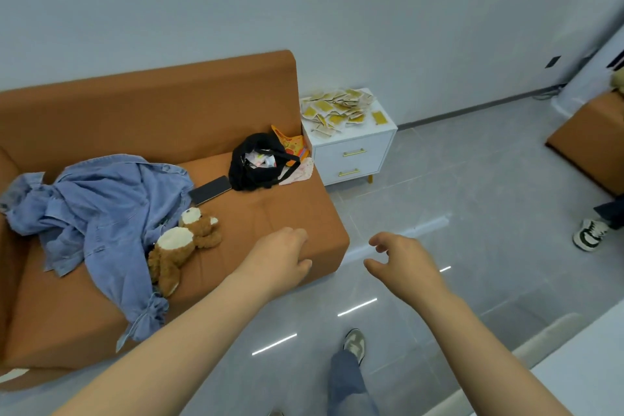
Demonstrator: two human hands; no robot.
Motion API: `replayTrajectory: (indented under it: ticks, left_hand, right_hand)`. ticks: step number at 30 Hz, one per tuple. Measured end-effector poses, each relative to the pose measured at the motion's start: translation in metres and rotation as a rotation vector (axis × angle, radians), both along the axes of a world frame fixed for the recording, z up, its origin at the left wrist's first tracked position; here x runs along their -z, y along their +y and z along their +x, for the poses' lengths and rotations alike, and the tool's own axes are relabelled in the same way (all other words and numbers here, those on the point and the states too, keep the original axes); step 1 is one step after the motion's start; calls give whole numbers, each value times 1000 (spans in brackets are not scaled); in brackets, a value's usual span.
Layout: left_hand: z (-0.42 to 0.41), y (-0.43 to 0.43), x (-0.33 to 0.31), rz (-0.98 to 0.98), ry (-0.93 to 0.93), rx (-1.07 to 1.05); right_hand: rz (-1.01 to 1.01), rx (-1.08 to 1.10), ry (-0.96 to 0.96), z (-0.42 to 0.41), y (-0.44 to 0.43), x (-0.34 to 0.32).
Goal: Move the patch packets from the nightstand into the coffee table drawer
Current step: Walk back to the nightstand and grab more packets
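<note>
Several yellow and white patch packets (337, 110) lie in a loose heap on top of a white nightstand (354, 159) with two gold-handled drawers, against the wall right of the sofa. One packet (379, 117) lies apart near the top's right edge. My left hand (282, 258) hovers over the sofa's front right corner, fingers loosely curled, holding nothing. My right hand (401, 262) is stretched out over the floor, fingers relaxed and empty. Both hands are well short of the nightstand. The coffee table drawer is not visible.
An orange sofa (270, 84) carries a blue denim shirt (101, 209), a teddy bear (184, 243), a dark phone (210, 190) and a black bag (260, 162). A white tabletop edge (587, 368) shows at bottom right. Another person's shoe (589, 235) stands at right beside an orange seat (594, 142).
</note>
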State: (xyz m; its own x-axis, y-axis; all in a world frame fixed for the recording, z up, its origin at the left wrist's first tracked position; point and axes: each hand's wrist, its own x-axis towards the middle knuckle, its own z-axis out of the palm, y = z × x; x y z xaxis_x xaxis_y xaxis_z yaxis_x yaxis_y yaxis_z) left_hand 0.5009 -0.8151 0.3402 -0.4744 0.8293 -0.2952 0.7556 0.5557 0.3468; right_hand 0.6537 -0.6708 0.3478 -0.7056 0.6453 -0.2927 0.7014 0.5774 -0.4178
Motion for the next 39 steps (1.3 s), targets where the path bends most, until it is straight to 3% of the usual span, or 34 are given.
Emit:
replayTrajectory:
  ticks: [16, 25, 39]
  left_hand:
    - [-61, 251, 8, 18, -72, -97]
    - [-134, 372, 35, -2, -98, -106]
    - [-242, 532, 24, -58, -78, -165]
  right_hand:
    - [1, -94, -40, -72, 258, 4]
    - [3, -120, -62, -147, 382, 20]
    - [-9, -197, -77, -266, 545, 17]
